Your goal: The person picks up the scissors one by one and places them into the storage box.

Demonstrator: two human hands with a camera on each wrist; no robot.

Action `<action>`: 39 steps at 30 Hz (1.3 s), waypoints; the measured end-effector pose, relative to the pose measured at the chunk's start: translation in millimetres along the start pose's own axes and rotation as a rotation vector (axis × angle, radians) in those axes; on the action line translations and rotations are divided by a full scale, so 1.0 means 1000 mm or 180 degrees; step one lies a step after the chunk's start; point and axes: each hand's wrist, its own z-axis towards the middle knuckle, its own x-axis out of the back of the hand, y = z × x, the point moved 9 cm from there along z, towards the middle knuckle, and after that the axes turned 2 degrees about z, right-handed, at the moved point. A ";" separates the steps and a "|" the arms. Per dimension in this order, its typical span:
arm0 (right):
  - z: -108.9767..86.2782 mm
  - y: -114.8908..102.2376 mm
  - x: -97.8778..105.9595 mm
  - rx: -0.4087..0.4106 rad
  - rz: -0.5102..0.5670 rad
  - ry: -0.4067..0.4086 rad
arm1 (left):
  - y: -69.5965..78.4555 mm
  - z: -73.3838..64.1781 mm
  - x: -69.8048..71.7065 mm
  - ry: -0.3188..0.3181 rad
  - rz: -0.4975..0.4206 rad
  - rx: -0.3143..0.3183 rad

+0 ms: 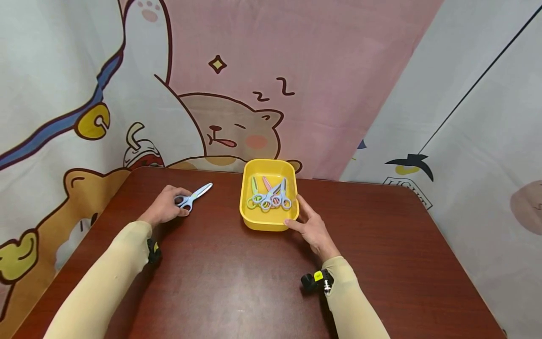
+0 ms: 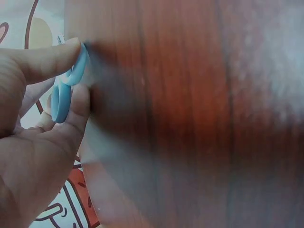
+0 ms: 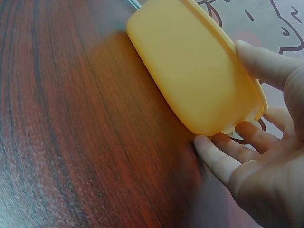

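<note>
At the left of the table, my left hand [image 1: 166, 205] pinches the handle loops of light blue scissors [image 1: 199, 192]. Their blades point away to the right, low over or on the table. Thumb and finger meet the blue loops [image 2: 61, 102] in the left wrist view, where the blades are hidden. My right hand [image 1: 314, 231] holds the near right corner of a yellow plastic bin [image 1: 264, 225], thumb at the rim and fingers along the side wall [image 3: 190, 71]. Inside lie several scissors: green ones [image 1: 255, 186], pink ones [image 1: 267, 182] and blue ones [image 1: 283, 188].
Both hands work over a dark reddish-brown wooden table [image 1: 237, 282]. A cartoon-printed cloth [image 1: 330, 84] hangs behind its far edge and along the sides. The bin stands near that far edge.
</note>
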 end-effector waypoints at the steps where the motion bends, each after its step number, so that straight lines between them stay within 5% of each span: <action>1: 0.000 0.000 0.000 0.0001 0.0000 0.0001 | 0.000 0.000 -0.001 0.0005 -0.0009 0.0003; 7: 0.000 -0.001 0.000 -0.0004 0.0010 0.0003 | 0.002 -0.001 -0.003 0.0025 -0.0099 0.0018; 14: 0.001 0.000 0.001 -0.0008 0.0012 0.0002 | 0.000 0.000 -0.009 -0.0128 -0.0808 0.0116; 23: 0.002 0.000 0.002 -0.0022 -0.0046 0.0018 | -0.004 -0.006 -0.011 -0.0093 -0.1268 0.0323; 39: 0.000 0.002 0.000 -0.0004 -0.0020 0.0004 | -0.001 -0.015 -0.013 -0.0069 -0.1471 0.0326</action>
